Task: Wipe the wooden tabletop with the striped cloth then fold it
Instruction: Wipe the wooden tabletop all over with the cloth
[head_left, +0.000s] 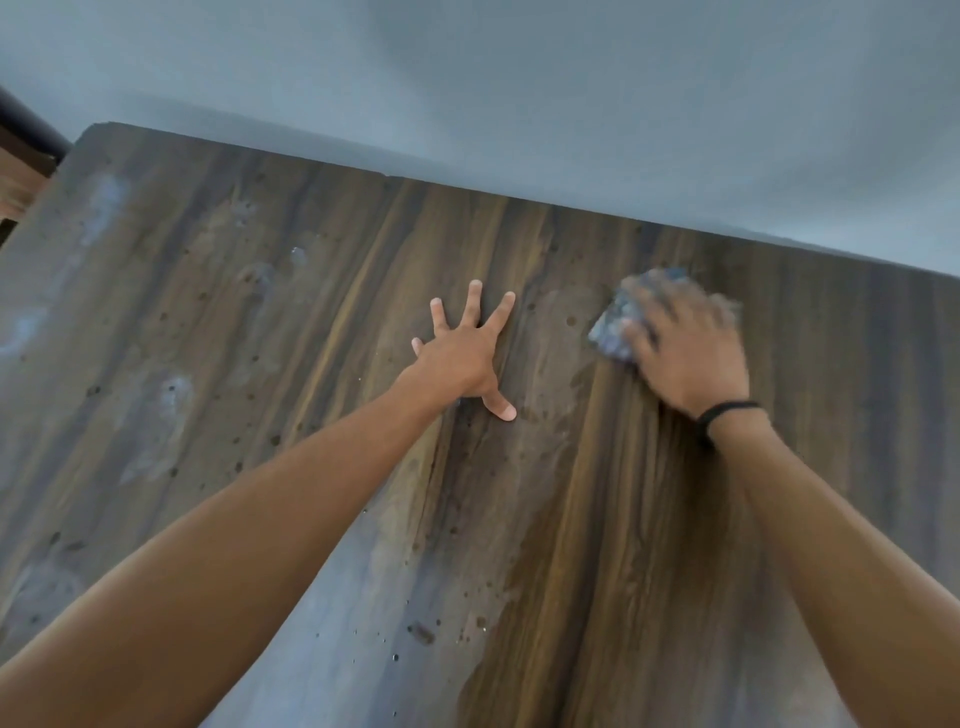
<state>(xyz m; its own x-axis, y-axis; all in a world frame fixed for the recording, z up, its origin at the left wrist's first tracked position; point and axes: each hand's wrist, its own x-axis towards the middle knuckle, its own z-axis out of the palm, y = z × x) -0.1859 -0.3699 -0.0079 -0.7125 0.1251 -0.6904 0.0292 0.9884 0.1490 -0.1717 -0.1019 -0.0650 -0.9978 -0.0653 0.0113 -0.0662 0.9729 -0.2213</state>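
Observation:
The dark wooden tabletop (260, 364) fills most of the view, with pale dusty smears on its left part and small dark spots across the middle. My left hand (462, 353) lies flat on the wood near the centre, fingers spread, holding nothing. My right hand (685, 348) presses down on the bunched blue-grey striped cloth (613, 327) at the right, near the far edge. The cloth and the right fingers are motion-blurred; most of the cloth is hidden under the hand. A black band circles the right wrist.
A plain grey wall (519, 104) runs along the table's far edge. At the far left, past the table's corner, part of some brown wooden furniture (21, 182) shows. A darker, cleaner-looking streak of wood runs below the right hand.

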